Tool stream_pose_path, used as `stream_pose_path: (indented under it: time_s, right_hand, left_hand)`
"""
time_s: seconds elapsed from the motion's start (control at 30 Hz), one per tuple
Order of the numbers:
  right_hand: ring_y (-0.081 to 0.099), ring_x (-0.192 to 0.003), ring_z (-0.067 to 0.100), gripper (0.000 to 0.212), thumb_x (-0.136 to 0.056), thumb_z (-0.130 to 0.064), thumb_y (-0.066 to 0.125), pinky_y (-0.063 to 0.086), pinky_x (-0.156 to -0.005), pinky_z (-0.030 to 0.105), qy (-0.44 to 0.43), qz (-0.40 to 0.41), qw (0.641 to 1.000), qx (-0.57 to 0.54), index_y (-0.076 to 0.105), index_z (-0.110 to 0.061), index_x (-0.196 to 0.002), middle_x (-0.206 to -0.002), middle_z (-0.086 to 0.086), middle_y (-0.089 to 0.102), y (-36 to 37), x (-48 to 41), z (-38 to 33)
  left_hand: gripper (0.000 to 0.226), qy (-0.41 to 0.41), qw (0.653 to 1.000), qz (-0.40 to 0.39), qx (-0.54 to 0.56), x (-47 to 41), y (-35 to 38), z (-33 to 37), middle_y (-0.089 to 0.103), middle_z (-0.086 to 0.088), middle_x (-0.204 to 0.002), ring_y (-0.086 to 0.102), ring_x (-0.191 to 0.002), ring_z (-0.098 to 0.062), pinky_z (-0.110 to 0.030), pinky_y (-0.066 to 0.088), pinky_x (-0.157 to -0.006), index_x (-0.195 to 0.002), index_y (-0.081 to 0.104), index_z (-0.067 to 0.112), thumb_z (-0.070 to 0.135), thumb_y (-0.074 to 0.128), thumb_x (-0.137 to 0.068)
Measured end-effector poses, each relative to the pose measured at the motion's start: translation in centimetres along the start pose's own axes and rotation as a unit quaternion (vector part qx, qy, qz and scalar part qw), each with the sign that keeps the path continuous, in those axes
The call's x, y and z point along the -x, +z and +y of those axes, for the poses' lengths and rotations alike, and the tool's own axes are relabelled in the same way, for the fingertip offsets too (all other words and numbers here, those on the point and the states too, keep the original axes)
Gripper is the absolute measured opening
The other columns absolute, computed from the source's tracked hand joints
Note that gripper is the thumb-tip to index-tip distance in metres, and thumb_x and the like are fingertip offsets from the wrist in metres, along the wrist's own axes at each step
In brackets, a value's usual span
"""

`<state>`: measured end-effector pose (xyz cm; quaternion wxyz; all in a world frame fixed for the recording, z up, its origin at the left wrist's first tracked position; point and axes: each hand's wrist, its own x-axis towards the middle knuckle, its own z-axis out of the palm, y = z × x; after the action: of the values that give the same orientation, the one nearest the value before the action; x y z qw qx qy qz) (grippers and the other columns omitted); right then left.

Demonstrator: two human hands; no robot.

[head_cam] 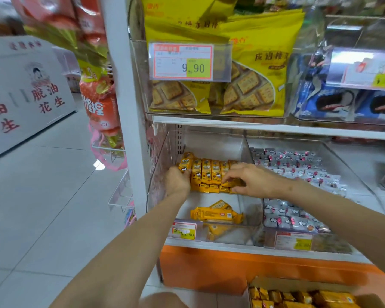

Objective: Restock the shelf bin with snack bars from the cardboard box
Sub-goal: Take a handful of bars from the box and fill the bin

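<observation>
Shop aisle with a pale tiled floor (53, 196) and a white shelving unit (125, 90). The upper shelf carries yellow cracker bags (253, 85) behind a price tag (182, 62) reading 9.90. Below stands the clear shelf bin (158, 174). A row of yellow snack bars (207, 172) stands upright along its back, and a few loose bars (216, 214) lie flat near its front wall. The left grip (177, 181) reaches into the bin's left corner, fingers curled around the leftmost bar (185, 164), which tilts out of the row. The right grip (251, 181) arches over the row's right end, with fingertips and thumb pinching bars there. Silver-wrapped sweets (293, 167) fill the neighbouring bin. The cardboard box (298, 283), holding more yellow bars, sits at lower right beneath the shelf.
</observation>
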<state>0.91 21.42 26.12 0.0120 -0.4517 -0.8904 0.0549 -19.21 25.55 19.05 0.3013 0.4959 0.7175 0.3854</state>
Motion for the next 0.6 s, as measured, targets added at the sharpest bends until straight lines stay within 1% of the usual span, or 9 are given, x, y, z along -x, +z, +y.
stream_pose_path:
  time_s: [0.07,0.13,0.2,0.27,0.33,0.4,0.5,0.57,0.6]
  right_hand:
    - [0.049,-0.11,0.01,0.03,-0.09,-0.027,0.06,0.032,-0.084,0.016,-0.02,-0.002,1.0,-0.003,0.059,-0.026,-0.12,-0.116,-0.005,0.056,0.4,0.3,0.0]
    - [0.05,-0.11,0.009,0.03,-0.091,-0.026,0.058,0.032,-0.084,0.016,-0.034,-0.015,0.999,-0.002,0.059,-0.026,-0.12,-0.117,-0.006,0.056,0.8,0.4,-0.2]
    - [0.05,-0.109,0.009,0.03,-0.091,-0.027,0.058,0.033,-0.086,0.016,-0.047,-0.036,0.998,-0.002,0.059,-0.025,-0.121,-0.117,-0.005,0.057,1.4,0.4,-0.4]
    - [0.052,-0.108,0.011,0.03,-0.09,-0.031,0.059,0.041,-0.092,0.025,-0.052,-0.06,0.997,-0.003,0.059,-0.026,-0.12,-0.115,-0.005,0.058,1.8,0.2,-0.7]
    - [0.053,-0.107,0.012,0.031,-0.089,-0.033,0.059,0.044,-0.091,0.034,-0.048,-0.091,0.995,0.005,0.058,-0.026,-0.12,-0.115,-0.005,0.059,2.0,-0.1,-1.1]
    - [0.054,-0.105,0.013,0.035,-0.088,-0.036,0.06,0.047,-0.088,0.036,-0.039,-0.13,0.991,0.019,0.058,-0.026,-0.121,-0.113,-0.006,0.061,2.0,-0.4,-1.4]
    - [0.056,-0.089,0.013,0.04,-0.085,-0.039,0.065,0.048,-0.074,0.03,-0.025,-0.19,0.981,0.009,0.06,-0.022,-0.121,-0.095,-0.006,0.063,2.1,-1.0,-1.9]
    - [0.051,-0.079,0.013,0.04,-0.082,-0.038,0.068,0.041,-0.065,0.028,-0.019,-0.209,0.978,0.0,0.06,-0.02,-0.117,-0.078,-0.011,0.054,2.2,-1.4,-2.3]
    - [0.049,-0.077,0.012,0.04,-0.081,-0.038,0.069,0.039,-0.064,0.028,-0.011,-0.209,0.978,0.001,0.059,-0.02,-0.116,-0.074,-0.013,0.049,2.3,-1.6,-2.5]
  left_hand:
    - [0.035,-0.011,1.0,-0.009,-0.013,-0.5,0.6,0.0,0.067,-0.024,-0.094,0.065,-0.09,-0.037,-0.039,0.05,-0.073,-0.088,0.064,-0.006,0.029,0.062,-0.089]
    - [0.034,-0.016,0.999,-0.035,-0.031,-0.8,0.9,-0.3,0.066,-0.024,-0.099,0.064,-0.094,-0.036,-0.038,0.047,-0.073,-0.086,0.062,-0.002,0.031,0.063,-0.088]
    - [0.037,-0.007,0.996,-0.071,-0.053,-1.0,1.1,-0.8,0.067,-0.018,-0.103,0.063,-0.097,-0.032,-0.034,0.045,-0.074,-0.101,0.064,0.002,0.035,0.065,-0.086]
    - [0.04,0.003,0.993,-0.101,-0.059,-1.8,1.2,-1.6,0.068,-0.014,-0.107,0.063,-0.098,-0.03,-0.033,0.049,-0.08,-0.11,0.063,0.007,0.036,0.068,-0.082]
    - [0.042,0.013,0.99,-0.126,-0.065,-2.4,0.9,-2.2,0.068,-0.012,-0.107,0.064,-0.099,-0.029,-0.038,0.051,-0.086,-0.112,0.062,0.009,0.034,0.071,-0.08]
    - [0.042,0.032,0.985,-0.148,-0.078,-1.7,-0.1,-1.8,0.068,-0.011,-0.109,0.064,-0.1,-0.028,-0.037,0.051,-0.086,-0.115,0.06,0.009,0.029,0.072,-0.08]
    - [0.041,0.06,0.978,-0.177,-0.098,0.6,-1.8,-1.0,0.062,-0.01,-0.111,0.059,-0.105,-0.027,-0.034,0.05,-0.082,-0.12,0.055,0.004,0.021,0.068,-0.085]
    - [0.038,0.077,0.971,-0.2,-0.101,1.9,-2.7,-1.1,0.058,-0.01,-0.112,0.055,-0.109,-0.026,-0.031,0.045,-0.081,-0.119,0.053,0.002,0.017,0.065,-0.087]
    - [0.035,0.087,0.969,-0.209,-0.104,2.6,-3.3,-1.2,0.057,-0.01,-0.111,0.054,-0.109,-0.025,-0.03,0.044,-0.082,-0.117,0.054,0.001,0.017,0.065,-0.087]
